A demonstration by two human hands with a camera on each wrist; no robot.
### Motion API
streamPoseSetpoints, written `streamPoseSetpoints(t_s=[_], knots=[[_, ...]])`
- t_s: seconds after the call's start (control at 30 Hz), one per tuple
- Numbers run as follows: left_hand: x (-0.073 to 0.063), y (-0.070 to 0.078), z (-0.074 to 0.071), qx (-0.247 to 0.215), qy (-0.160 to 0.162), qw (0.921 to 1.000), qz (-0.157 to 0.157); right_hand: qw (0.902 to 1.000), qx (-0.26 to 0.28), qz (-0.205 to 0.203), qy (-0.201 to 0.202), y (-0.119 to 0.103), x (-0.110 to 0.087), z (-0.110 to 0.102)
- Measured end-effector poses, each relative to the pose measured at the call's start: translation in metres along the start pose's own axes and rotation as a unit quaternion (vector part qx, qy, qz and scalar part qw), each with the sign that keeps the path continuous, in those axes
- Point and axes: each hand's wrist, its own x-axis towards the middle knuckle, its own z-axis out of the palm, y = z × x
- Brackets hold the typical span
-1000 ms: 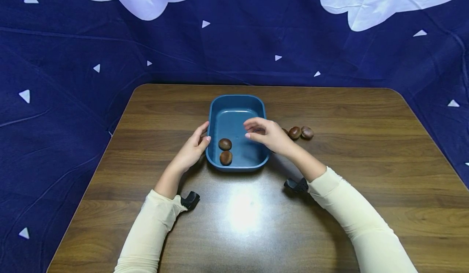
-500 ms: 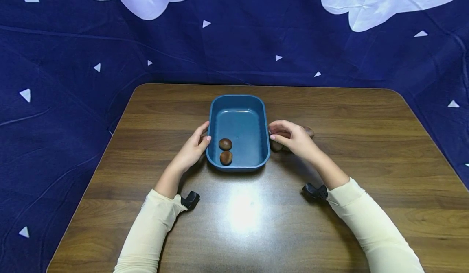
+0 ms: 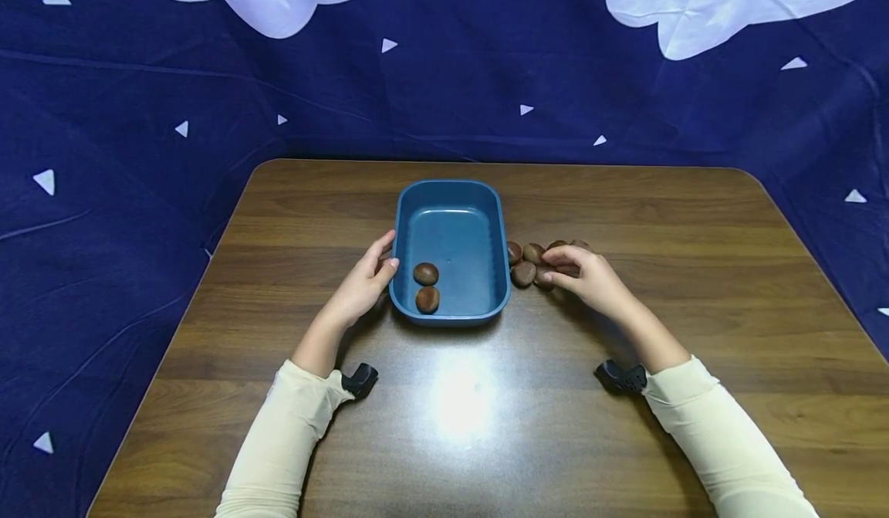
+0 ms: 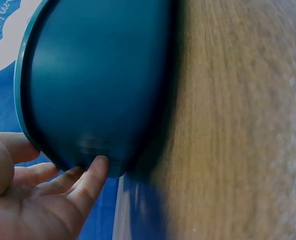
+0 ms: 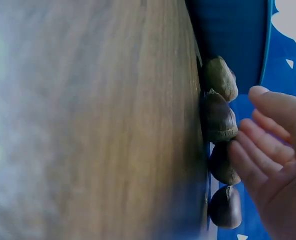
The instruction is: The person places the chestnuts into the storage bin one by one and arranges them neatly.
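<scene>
A blue plastic box stands on the table, with two brown chestnuts in its near left corner. My left hand touches the box's left side; in the left wrist view, its fingertips lie along the outer wall, the thumb near the rim. Several more chestnuts lie in a cluster just right of the box. Over the right part of this cluster is my right hand, which partly hides some of them. In the right wrist view, thumb and fingers are spread apart, fingertips right at the chestnuts.
The wooden table fills the lower view, its far edge behind the box. A dark blue curtain with white clouds and triangles hangs behind it. A black wrist camera sits under the left wrist, another black camera under the right.
My right hand has moved right, from above the box to the chestnuts beside it, uncovering some of them. The left hand and the box have stayed in place.
</scene>
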Motion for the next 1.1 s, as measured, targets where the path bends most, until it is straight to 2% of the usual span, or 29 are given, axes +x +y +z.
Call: streamPoseSetpoints(t_s=[0.2,0.47,0.83,1.1], knots=[[0.0,-0.001,0.0,0.002,-0.001,1.0,0.002,0.9989,-0.046,0.003,0.005,0.007,-0.005,0.004],[0.0,0.0,-0.001,-0.007,-0.005,1.0,0.003,0.9971,-0.075,0.006,-0.001,0.007,-0.006,0.008],[0.0,0.0,-0.001,-0.009,-0.006,0.9999,0.003,0.9959,-0.088,0.01,0.018,0.007,-0.006,0.007],[0.001,0.001,-0.001,-0.012,-0.002,0.9999,0.005,0.9962,-0.075,0.022,0.038,-0.003,-0.004,-0.001]])
